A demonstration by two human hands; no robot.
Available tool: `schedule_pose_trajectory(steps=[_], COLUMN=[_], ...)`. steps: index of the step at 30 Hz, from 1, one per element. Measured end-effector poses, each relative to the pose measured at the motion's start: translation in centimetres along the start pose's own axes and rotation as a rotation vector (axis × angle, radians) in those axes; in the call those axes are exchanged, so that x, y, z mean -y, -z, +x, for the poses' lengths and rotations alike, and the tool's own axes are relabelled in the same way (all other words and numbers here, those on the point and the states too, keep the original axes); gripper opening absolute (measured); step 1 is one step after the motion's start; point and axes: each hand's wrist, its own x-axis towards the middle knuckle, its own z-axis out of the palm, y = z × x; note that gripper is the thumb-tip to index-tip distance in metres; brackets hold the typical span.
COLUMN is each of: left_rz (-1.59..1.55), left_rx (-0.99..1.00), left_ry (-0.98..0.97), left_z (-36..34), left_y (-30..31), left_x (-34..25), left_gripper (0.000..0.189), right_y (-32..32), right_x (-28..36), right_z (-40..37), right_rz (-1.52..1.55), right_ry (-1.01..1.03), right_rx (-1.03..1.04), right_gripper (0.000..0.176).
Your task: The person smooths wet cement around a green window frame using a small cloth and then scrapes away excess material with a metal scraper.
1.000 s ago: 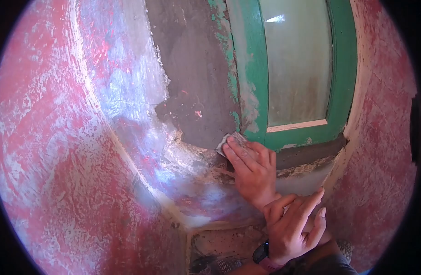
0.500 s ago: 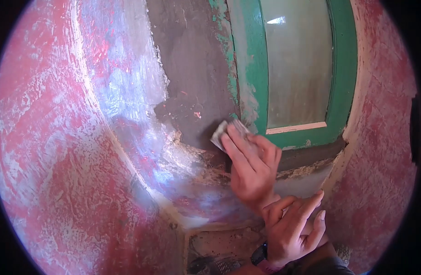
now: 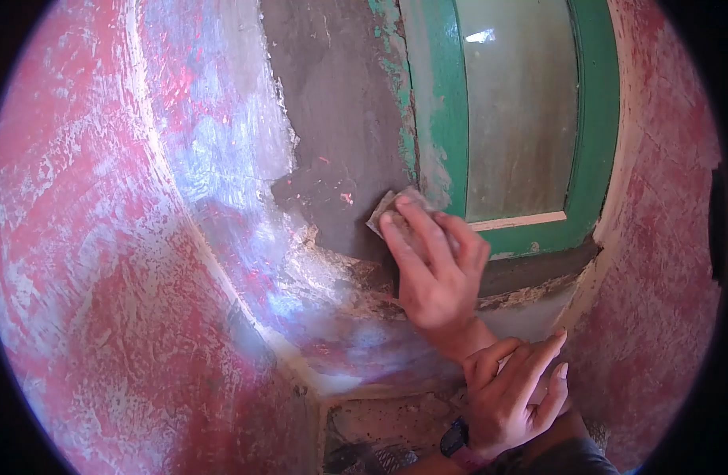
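Observation:
My right hand (image 3: pixel 443 277) presses a small flat greyish piece (image 3: pixel 385 212), perhaps a sanding pad or folded sheet, against the brown-grey plaster strip (image 3: pixel 332 119) beside the green frame. Its fingers lie bent over the piece. My left hand (image 3: pixel 510 396), with a dark watch (image 3: pixel 454 437) on the wrist, lies across my right forearm. One finger is stretched out, others are bent, and they stand apart; a small pale patch between them is too small to make out.
A green frame (image 3: pixel 600 119) with a cloudy pane (image 3: pixel 521 119) stands at upper right. Red-and-white mottled walls (image 3: pixel 79 261) flank the recess. Rough broken plaster (image 3: pixel 324 265) edges its lower part, above a ledge (image 3: pixel 396 416). Dark clothing (image 3: pixel 574 459) shows at the bottom.
My right hand and the flat piece have moved slightly up along the plaster. My left hand has shifted a little to the right. The view has moved slightly.

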Motion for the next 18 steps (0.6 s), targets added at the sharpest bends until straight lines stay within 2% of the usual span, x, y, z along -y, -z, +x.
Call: schedule_pose_trajectory(steps=[3, 6, 9, 12, 15, 18], left_rz=[-0.007, -0.011, -0.017, -0.025, -0.031, -0.027], left_rx=[-0.002, -0.006, -0.013, -0.013, -0.008, -0.030], left_ry=[0.006, 0.009, 0.017, 0.026, 0.027, 0.015], left_z=[0.1, 0.2, 0.4, 0.5, 0.6, 0.7], left_y=[0.3, 0.7, 1.0, 0.8, 1.0, 1.1], left_x=[0.1, 0.0, 0.0, -0.1, -0.2, -0.2], left_gripper=[0.047, 0.047, 0.048, 0.048, 0.048, 0.049], right_y=[-1.6, -0.8, 0.3, 0.4, -0.8, -0.3], right_x=[-1.3, -2.2, -1.3, -0.7, -1.7, -3.0], right_z=[-2.2, -3.4, -2.6, -0.7, -1.9, -2.8], right_rz=[-0.055, -0.106, -0.099, -0.033, -0.099, -0.139], right_ry=[0.070, 0.037, 0.002, 0.075, 0.094, 0.094], right_rx=[0.099, 0.152, 0.079, 0.061, 0.168, 0.167], right_gripper=[0.050, 0.053, 0.056, 0.057, 0.058, 0.054])
